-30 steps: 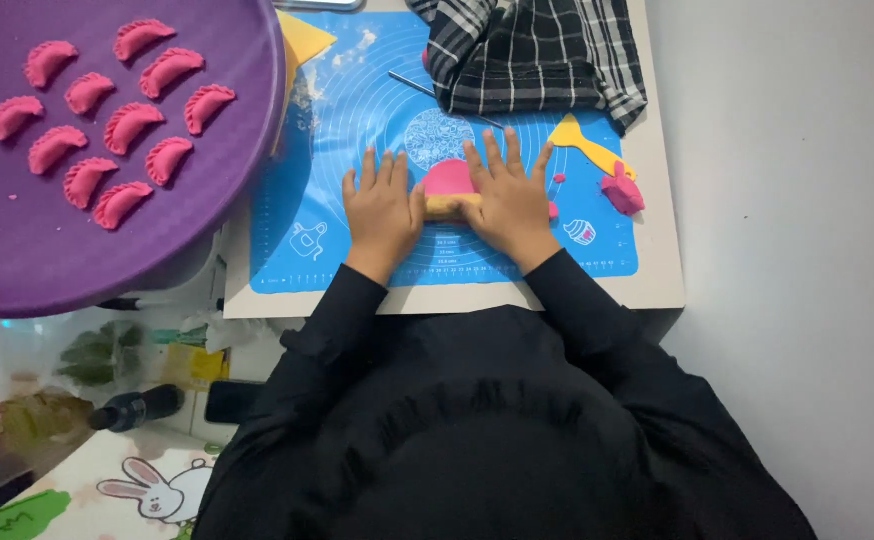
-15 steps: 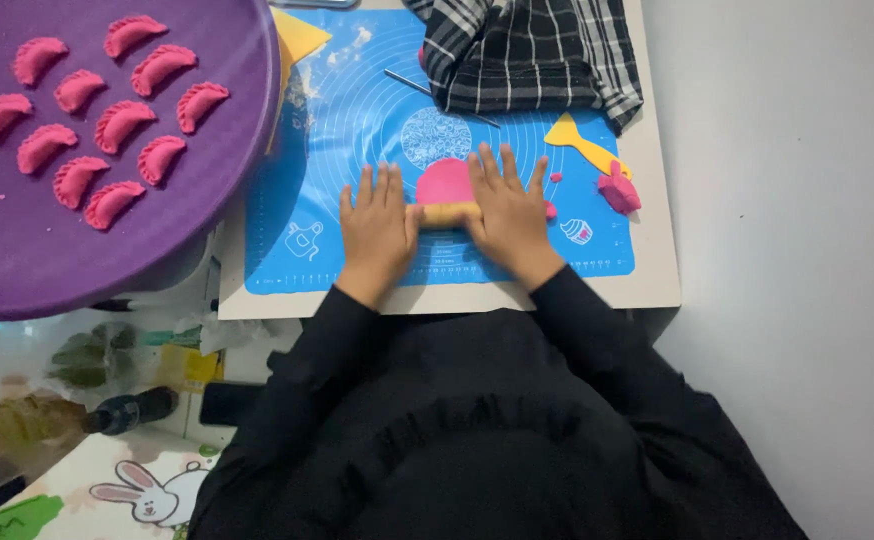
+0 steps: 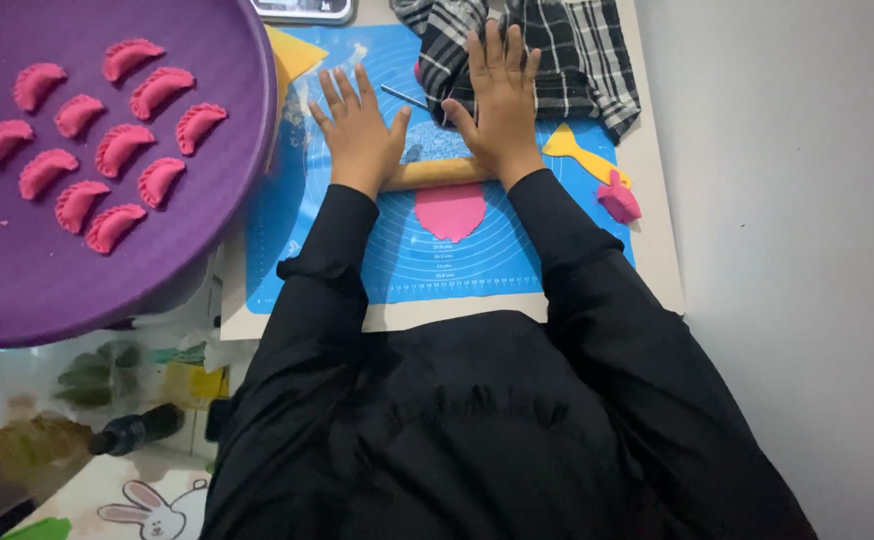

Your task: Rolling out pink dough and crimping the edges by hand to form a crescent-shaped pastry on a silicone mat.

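Observation:
A wooden rolling pin (image 3: 435, 173) lies across the blue silicone mat (image 3: 337, 260). My left hand (image 3: 359, 128) presses flat on its left end, fingers spread. Over its right end rests my right hand (image 3: 500, 100), also flat, fingers reaching onto the checked cloth. A flattened piece of pink dough (image 3: 449, 211) shows on the mat just nearer to me than the pin. Both arms are in black sleeves.
A large purple tray (image 3: 17, 290) at the left holds several pink crescent dumplings (image 3: 117, 148). A black-and-white checked cloth (image 3: 577, 70) lies at the mat's far edge. A yellow scraper (image 3: 582, 153) and a pink dough lump (image 3: 618, 201) sit at the right. White floor lies to the right.
Both hands have pushed the rolling pin away from me across the dough. The pink dough now shows flattened behind the pin, and my right fingers have reached the cloth.

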